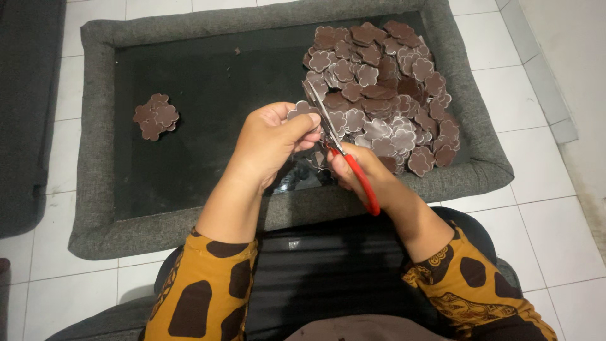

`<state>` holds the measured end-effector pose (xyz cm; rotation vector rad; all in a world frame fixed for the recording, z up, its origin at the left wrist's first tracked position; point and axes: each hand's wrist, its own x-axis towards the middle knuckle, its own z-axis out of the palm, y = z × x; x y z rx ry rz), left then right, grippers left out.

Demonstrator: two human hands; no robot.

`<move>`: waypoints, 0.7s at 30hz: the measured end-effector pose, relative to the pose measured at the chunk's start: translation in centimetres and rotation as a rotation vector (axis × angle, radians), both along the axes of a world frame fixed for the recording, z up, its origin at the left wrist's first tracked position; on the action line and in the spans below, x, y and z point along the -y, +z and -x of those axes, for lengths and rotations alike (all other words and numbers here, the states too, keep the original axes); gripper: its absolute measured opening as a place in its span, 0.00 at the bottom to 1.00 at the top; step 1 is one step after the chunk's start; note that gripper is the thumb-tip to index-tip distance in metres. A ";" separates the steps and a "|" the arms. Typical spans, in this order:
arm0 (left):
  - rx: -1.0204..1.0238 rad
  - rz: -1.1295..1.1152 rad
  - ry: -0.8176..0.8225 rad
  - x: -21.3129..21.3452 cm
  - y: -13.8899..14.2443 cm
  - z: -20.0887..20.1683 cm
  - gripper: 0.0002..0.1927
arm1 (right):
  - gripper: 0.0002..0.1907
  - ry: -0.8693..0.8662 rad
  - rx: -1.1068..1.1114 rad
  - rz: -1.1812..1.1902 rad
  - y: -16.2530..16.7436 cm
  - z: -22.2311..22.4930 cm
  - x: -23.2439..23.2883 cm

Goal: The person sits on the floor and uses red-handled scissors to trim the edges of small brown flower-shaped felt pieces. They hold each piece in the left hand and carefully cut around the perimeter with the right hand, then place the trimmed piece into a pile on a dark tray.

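Overhead, left hand [268,142] pinches a brown flower-shaped piece [302,110]; right hand [360,170] grips red-handled steel scissors [344,155].

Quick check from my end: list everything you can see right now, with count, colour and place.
Tray: one, grey padded rim, black inside, on the floor ahead.
Big pile of flower-shaped pieces: too many to count, brown, tray's right side.
Small pile of flower-shaped pieces: a handful, brown, tray's left side.
Floor: white tiles, around the tray.
Mat: one, dark grey, far left.
Single flower piece: one, brown, held in the left hand.
Scissors: one pair, red handles, in the right hand, blades at the piece.
Sleeves: two, mustard with brown patches.
Left hand; right hand.
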<state>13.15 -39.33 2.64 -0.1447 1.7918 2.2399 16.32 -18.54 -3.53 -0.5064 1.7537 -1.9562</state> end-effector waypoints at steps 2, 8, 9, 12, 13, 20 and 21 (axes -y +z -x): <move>-0.005 0.006 0.002 -0.1 0.0 0.0 0.10 | 0.13 -0.001 -0.014 -0.019 -0.1 0.1 0.0; -0.021 0.028 0.005 0.2 -0.1 0.0 0.09 | 0.15 -0.008 -0.051 -0.069 -0.3 0.2 0.1; -0.018 0.020 0.006 0.2 -0.2 0.1 0.09 | 0.15 -0.011 -0.051 -0.078 -0.3 0.2 0.2; -0.025 0.008 0.004 0.3 -0.1 0.0 0.09 | 0.16 -0.010 -0.057 -0.098 -0.2 0.2 0.2; -0.029 0.006 0.004 0.4 -0.1 0.0 0.09 | 0.16 -0.009 -0.061 -0.104 -0.2 0.2 0.3; -0.005 -0.015 0.009 0.7 -0.1 0.2 0.09 | 0.18 -0.015 -0.041 -0.114 0.1 0.2 0.5; -0.001 -0.008 0.017 0.8 -0.1 0.2 0.09 | 0.19 -0.015 -0.057 -0.112 0.1 0.2 0.4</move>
